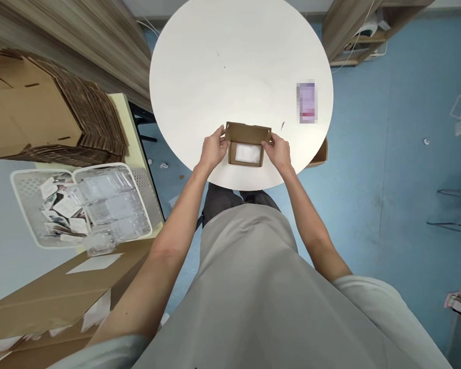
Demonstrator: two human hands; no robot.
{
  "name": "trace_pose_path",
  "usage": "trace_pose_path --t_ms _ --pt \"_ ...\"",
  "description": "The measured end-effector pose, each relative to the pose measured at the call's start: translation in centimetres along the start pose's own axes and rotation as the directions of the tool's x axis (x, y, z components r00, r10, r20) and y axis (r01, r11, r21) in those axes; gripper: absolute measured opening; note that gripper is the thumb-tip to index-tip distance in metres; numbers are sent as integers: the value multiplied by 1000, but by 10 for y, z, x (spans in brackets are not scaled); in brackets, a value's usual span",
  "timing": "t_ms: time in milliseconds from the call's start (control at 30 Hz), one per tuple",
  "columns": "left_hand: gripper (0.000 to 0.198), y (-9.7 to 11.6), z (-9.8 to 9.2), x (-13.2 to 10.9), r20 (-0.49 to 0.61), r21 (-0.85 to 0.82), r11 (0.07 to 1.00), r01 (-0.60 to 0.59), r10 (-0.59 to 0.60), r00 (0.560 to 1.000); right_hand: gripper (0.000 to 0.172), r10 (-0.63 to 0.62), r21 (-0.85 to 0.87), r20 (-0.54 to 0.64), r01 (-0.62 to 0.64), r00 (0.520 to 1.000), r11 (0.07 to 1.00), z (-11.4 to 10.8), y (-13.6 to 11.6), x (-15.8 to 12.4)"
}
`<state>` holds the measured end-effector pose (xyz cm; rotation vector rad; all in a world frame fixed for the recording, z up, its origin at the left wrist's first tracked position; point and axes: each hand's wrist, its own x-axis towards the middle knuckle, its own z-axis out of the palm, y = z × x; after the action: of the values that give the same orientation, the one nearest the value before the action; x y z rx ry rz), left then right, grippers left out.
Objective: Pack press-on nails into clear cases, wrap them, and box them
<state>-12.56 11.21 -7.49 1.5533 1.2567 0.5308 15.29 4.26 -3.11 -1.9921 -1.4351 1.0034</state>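
Note:
A small brown cardboard box (pixel 248 134) lies open on the near edge of a round white table (pixel 230 66). Inside it rests a clear plastic packet (pixel 248 153) with something white in it. My left hand (pixel 213 149) grips the box's left side, fingers curled over the upper left corner. My right hand (pixel 278 151) grips the right side the same way, thumb at the flap. The box's lid flap stands up at the far side.
A phone (pixel 307 102) lies on the table to the right. At my left, a white basket (pixel 80 205) holds several plastic packets, with a stack of flat cardboard (pixel 42 110) behind it. Another brown box (pixel 319 154) sits under the table's right edge. Blue floor surrounds.

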Motion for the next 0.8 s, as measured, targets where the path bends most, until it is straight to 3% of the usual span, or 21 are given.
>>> trace_pose_path --t_ms 167,367,600,800 --pt "85 8 5 -26 -20 9 1000 -26 26 999 42 51 -46 1 -50 999 998 9 -15 -19" --pt "61 15 8 -60 16 121 993 -13 11 1000 43 103 -172 85 -87 991 981 10 -14 -49" --pt "61 23 33 -99 -10 380 897 226 -241 971 42 235 -455 251 -99 939 885 14 -24 -87" --pt "56 23 51 -107 -12 591 740 322 -391 920 38 350 -624 312 -88 883 777 30 -19 -100"
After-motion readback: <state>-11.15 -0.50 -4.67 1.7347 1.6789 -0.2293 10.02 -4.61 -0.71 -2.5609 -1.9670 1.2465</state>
